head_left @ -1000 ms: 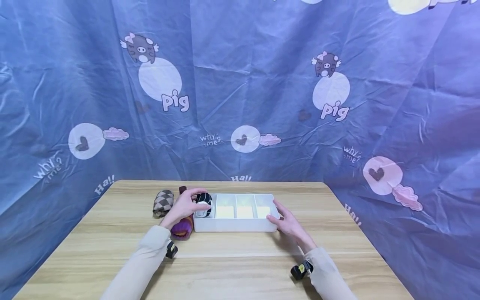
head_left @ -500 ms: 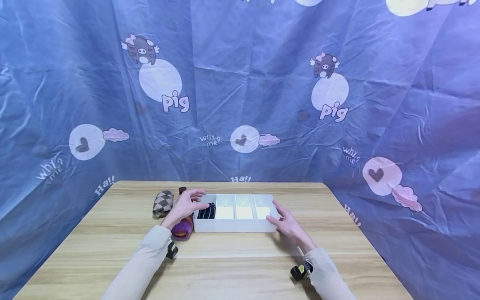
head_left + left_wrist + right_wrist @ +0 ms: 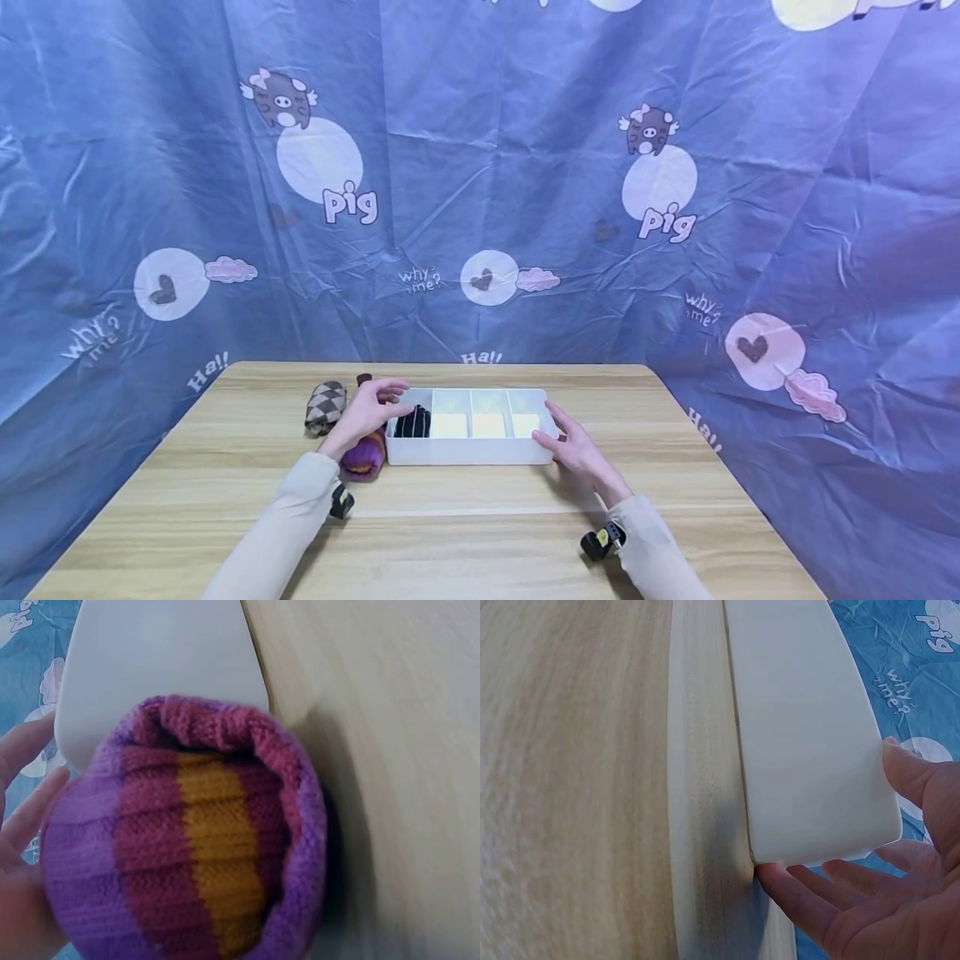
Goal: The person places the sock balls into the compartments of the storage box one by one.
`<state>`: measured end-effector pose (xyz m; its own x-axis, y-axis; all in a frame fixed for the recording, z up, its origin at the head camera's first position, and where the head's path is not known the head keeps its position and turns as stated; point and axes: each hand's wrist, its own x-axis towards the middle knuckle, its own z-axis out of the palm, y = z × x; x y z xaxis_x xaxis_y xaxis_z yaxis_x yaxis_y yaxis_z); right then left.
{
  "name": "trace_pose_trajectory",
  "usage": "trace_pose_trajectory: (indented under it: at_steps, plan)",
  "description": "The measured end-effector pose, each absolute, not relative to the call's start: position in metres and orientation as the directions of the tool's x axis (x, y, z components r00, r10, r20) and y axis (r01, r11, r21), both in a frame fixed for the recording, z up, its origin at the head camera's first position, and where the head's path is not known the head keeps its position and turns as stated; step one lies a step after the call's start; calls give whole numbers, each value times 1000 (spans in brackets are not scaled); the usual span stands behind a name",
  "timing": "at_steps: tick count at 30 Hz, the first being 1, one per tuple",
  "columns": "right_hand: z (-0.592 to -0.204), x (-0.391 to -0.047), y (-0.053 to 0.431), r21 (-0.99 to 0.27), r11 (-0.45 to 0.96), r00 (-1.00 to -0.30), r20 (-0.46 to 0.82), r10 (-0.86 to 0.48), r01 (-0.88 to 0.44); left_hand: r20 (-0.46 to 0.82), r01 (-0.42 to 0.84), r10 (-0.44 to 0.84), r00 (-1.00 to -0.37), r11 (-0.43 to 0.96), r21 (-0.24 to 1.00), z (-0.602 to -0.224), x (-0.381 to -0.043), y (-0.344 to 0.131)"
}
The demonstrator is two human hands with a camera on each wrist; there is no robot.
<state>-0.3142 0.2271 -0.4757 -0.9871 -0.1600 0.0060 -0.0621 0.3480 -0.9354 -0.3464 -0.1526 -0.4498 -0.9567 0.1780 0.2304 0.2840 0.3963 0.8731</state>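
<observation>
A white four-compartment storage box (image 3: 472,452) stands on the table. In its leftmost compartment lies a rolled black sock (image 3: 412,422) with thin white stripes. My left hand (image 3: 367,411) hovers over that compartment's left edge, fingers extended and holding nothing, the thumb close above the sock. My right hand (image 3: 576,446) grips the box's right end; in the right wrist view its thumb presses the rim and its fingers (image 3: 795,896) wrap the end wall. A rolled purple, burgundy and mustard striped sock (image 3: 217,847) fills the left wrist view, beside the box's left end.
A rolled grey-and-brown argyle sock (image 3: 327,406) lies left of my left hand. Behind that hand a small dark maroon thing (image 3: 364,379) shows, mostly hidden. The wooden table (image 3: 465,533) ends at a blue printed curtain (image 3: 480,200).
My left hand has let go of the black striped sock, which dropped from near the rim into the leftmost compartment and turned. The right hand has kept its place on the box.
</observation>
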Motion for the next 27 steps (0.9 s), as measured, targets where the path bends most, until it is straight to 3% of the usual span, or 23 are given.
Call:
trace_pose_trajectory:
  at_steps: [20, 27]
  plan:
    - [-476, -313, 227, -931, 362, -988, 0, -152, -55, 298, 312, 96, -950, 366, 877, -452, -331, -185]
    - [-475, -315, 228, -939, 340, -987, 0, -161, -56, 264, 282, 102, -959, 408, 868, -456, -318, -200]
